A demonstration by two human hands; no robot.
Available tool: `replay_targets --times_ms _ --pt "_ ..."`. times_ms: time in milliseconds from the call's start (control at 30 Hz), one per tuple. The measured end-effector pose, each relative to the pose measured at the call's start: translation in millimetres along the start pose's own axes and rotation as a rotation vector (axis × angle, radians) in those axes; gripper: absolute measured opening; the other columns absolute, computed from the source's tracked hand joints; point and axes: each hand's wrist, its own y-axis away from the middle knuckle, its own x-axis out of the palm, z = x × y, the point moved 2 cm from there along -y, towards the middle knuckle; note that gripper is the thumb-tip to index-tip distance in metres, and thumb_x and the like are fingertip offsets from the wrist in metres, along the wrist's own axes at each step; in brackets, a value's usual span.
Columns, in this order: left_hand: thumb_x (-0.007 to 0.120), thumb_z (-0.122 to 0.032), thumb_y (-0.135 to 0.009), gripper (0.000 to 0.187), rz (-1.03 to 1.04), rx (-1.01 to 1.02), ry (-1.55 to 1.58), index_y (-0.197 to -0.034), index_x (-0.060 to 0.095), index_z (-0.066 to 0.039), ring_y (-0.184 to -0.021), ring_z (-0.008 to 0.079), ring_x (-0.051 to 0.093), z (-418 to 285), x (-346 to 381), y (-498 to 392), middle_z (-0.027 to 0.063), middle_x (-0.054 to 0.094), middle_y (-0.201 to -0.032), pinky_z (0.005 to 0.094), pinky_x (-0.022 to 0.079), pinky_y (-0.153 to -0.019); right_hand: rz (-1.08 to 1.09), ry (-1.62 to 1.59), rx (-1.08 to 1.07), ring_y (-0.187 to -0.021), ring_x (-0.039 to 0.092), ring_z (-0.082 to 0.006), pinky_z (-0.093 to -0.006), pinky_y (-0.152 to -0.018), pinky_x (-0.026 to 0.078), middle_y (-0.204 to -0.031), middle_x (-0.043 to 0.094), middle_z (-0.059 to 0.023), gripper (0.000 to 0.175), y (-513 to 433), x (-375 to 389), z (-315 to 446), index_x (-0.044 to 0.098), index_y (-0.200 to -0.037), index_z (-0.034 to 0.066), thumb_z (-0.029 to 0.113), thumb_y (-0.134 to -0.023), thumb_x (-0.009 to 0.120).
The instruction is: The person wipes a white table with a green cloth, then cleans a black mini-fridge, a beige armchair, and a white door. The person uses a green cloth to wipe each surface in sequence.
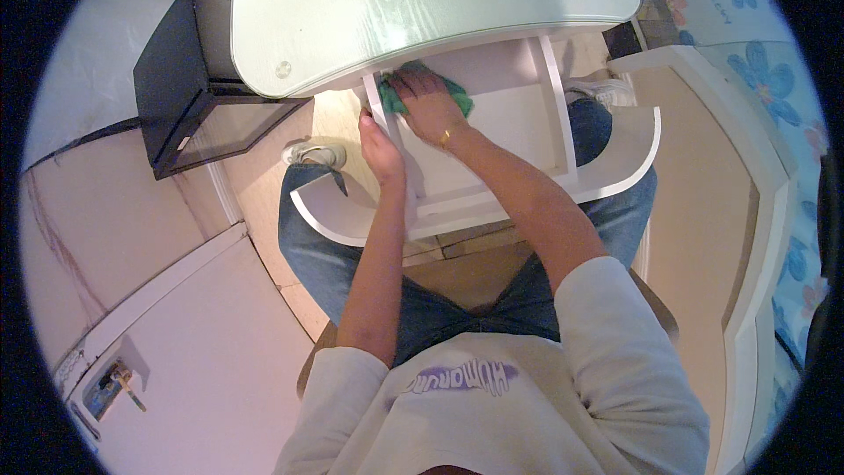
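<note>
A white drawer [563, 138] is pulled out over my lap from beneath a pale, curved tabletop [435, 6]. Inside its back left corner, my right hand [424, 95] presses on a green cloth [464, 100], the fingers spread over it. Part of the cloth is hidden under that hand. My left hand [381, 148] rests along the outside of the drawer's left wall, thumb up near the rim. Its other fingers are mostly hidden behind the wall. A curved white front panel [633, 161] reaches out past both sides of the drawer.
To the left stands a black cabinet [171, 79] with a glass-like panel. A white door [198, 349] with a metal handle [128, 389] is at lower left. The bed's padded frame [705, 178] and flowered bedding [765, 79] are on the right. My knees flank the drawer.
</note>
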Motion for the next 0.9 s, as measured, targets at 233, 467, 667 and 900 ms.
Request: replay_targets --times_ms 233,467,667,900 --pt "0.027 -0.031 -0.095 0.049 0.023 -0.018 0.04 -0.12 0.047 0.006 -0.113 0.0306 0.046 5.2 3.3 -2.9 0.0211 0.05 -0.121 0.0346 0.032 -0.097 0.195 -0.267 0.075 -0.114 0.043 -0.0345 -0.0427 -0.097 0.034 -0.122 0.047 -0.0156 0.054 36.6 -18.8 5.0 0.048 -0.119 0.0072 0.008 -0.067 0.062" --pt "0.028 -0.032 -0.096 0.044 -0.041 -0.331 0.361 -0.092 0.054 0.003 -0.083 0.0204 0.05 11.2 -9.7 -0.3 0.0141 0.057 -0.094 0.0349 0.041 -0.077 0.053 -0.723 0.301 -0.116 0.04 -0.037 -0.0416 -0.099 0.032 -0.127 0.039 -0.0191 0.053 23.5 -22.4 54.5 0.041 -0.123 0.005 0.008 -0.073 0.056" --pt "0.028 -0.033 -0.096 0.047 -0.083 -0.1 0.267 -0.112 0.048 0.006 -0.104 0.0246 0.047 -0.9 -6.0 2.1 0.0182 0.052 -0.112 0.0356 0.035 -0.092 -0.09 -0.659 0.393 -0.115 0.039 -0.0421 -0.0422 -0.097 0.034 -0.128 0.036 -0.0261 0.054 -21.7 0.0 50.2 0.034 -0.126 -0.001 0.017 -0.078 0.051" --pt "0.024 -0.045 -0.094 0.06 0.005 -0.141 0.308 -0.131 0.035 0.0 -0.124 0.0253 0.035 17.2 -9.4 -5.5 0.0168 0.039 -0.132 0.0371 0.024 -0.102 0.071 -0.83 0.744 -0.103 0.048 -0.0444 -0.0453 -0.089 0.039 -0.113 0.049 -0.0298 0.059 -15.1 -5.2 45.5 0.033 -0.123 -0.0022 0.027 -0.076 0.054"
